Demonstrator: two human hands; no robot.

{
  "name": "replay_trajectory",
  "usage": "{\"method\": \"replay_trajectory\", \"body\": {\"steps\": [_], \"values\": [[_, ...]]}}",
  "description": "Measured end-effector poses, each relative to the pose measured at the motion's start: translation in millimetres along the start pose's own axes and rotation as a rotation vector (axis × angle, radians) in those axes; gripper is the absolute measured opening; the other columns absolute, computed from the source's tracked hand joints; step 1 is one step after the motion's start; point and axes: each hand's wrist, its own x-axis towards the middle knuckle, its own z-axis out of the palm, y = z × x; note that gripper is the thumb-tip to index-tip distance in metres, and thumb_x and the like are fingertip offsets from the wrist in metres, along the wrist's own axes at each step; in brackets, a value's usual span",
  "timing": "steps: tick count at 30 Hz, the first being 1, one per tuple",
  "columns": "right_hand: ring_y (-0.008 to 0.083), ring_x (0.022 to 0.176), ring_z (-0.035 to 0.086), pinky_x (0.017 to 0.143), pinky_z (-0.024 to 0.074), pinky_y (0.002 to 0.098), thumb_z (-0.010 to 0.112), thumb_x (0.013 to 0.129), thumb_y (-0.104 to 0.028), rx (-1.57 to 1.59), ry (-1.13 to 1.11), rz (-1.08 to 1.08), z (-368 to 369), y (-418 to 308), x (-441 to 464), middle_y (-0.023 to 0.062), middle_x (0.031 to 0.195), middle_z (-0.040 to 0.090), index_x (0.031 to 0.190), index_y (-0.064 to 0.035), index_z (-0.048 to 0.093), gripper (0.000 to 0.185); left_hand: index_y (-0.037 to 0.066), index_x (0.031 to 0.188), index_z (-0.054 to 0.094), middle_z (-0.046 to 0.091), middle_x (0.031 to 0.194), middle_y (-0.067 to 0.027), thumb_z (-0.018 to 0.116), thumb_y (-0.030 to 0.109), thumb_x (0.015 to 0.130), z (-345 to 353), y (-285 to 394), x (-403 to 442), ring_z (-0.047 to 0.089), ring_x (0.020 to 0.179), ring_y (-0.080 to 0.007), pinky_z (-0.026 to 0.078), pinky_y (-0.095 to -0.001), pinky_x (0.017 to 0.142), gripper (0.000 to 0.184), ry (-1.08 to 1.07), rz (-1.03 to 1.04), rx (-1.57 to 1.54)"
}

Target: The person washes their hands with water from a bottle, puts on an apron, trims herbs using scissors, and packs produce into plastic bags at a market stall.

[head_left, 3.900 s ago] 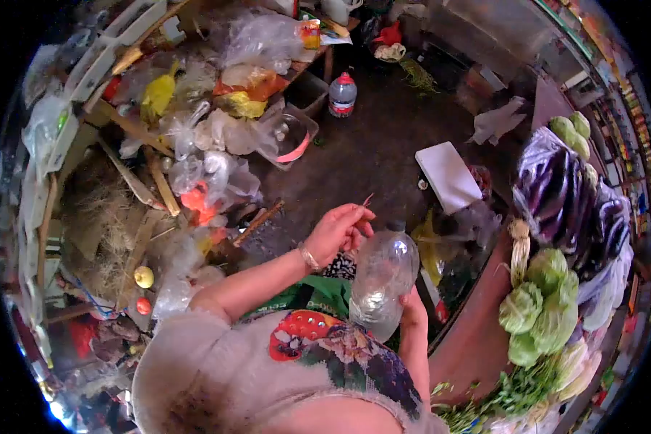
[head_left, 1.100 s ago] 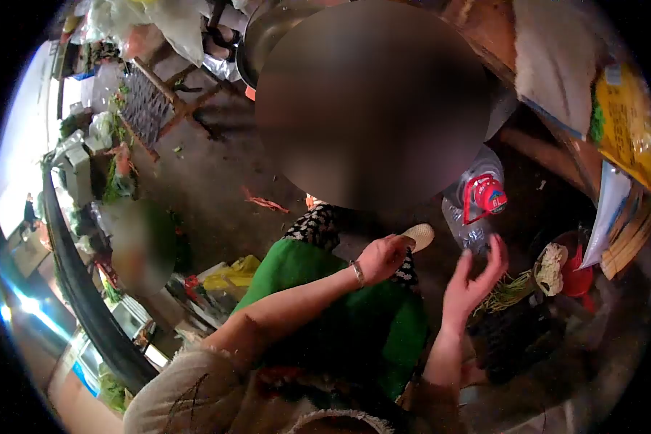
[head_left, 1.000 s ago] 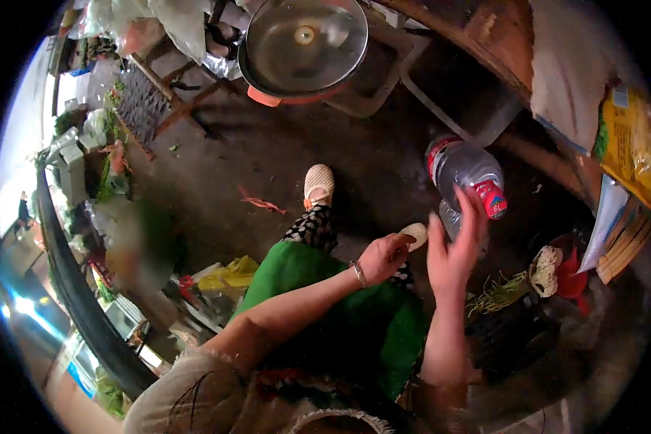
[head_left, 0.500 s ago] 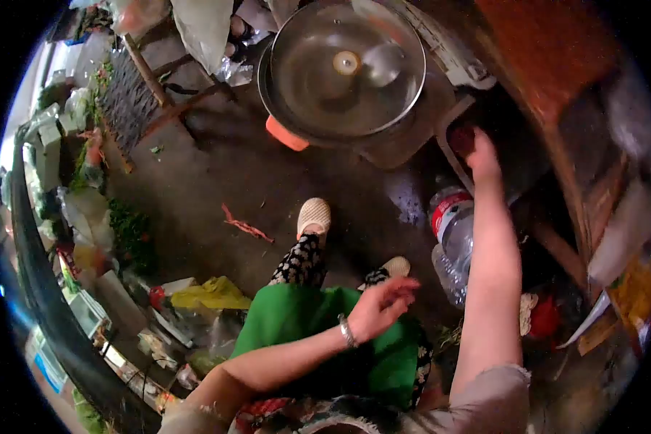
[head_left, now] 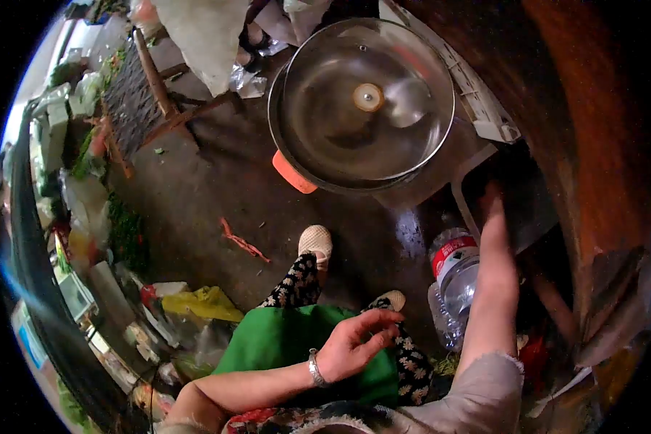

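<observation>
My left hand, with a bracelet at its wrist, hovers over the green cloth on my lap. Its fingers are loosely bent and apart, and nothing is in them. At the right, my right hand reaches down into a dark bin under a brown wooden edge. Shadow hides its fingers, and anything they touch cannot be made out. Clear plastic bottles, one with a red and white label, are on the floor beside my right forearm.
A large round pan with a glass lid and an orange handle is ahead. Red twisted strips lie on the floor. A wooden stool is at the upper left, a yellow bag and vegetables at the left.
A bottle was at my right hand earlier; that hand has since moved away and reached into the bin. The view has shifted toward the pan and bin. My left hand remains over my lap.
</observation>
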Motion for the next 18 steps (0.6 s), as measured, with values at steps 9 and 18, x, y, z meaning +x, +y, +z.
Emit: {"method": "replay_trajectory", "body": {"steps": [9,18], "values": [[0.0147,0.053,0.047,0.049,0.0411,0.0286,0.041,0.097,-0.026,0.873,-0.558,0.197,121.3,-38.2,-152.5,0.0021,0.065,0.050,0.070,-0.0132,0.049,0.031,0.002,0.131,0.048,0.057,0.124,-0.0079,0.060,0.018,0.091,15.5,22.3,42.7,0.055,0.109,-0.0175,0.045,-0.0346,0.096,0.045,0.078,-0.205,-0.378],[0.0217,0.104,0.060,0.093,0.0478,0.0349,0.038,0.098,-0.022,0.474,-0.442,-0.237,199.3,-5.7,-368.1,0.0119,0.112,0.062,0.101,-0.0021,0.062,0.031,0.001,0.133,0.045,0.058,0.123,-0.0154,0.034,0.054,0.096,33.5,33.7,169.1,0.052,0.116,-0.0277,0.040,-0.0408,0.100,0.065,-0.187,-0.060,-0.989]]}}
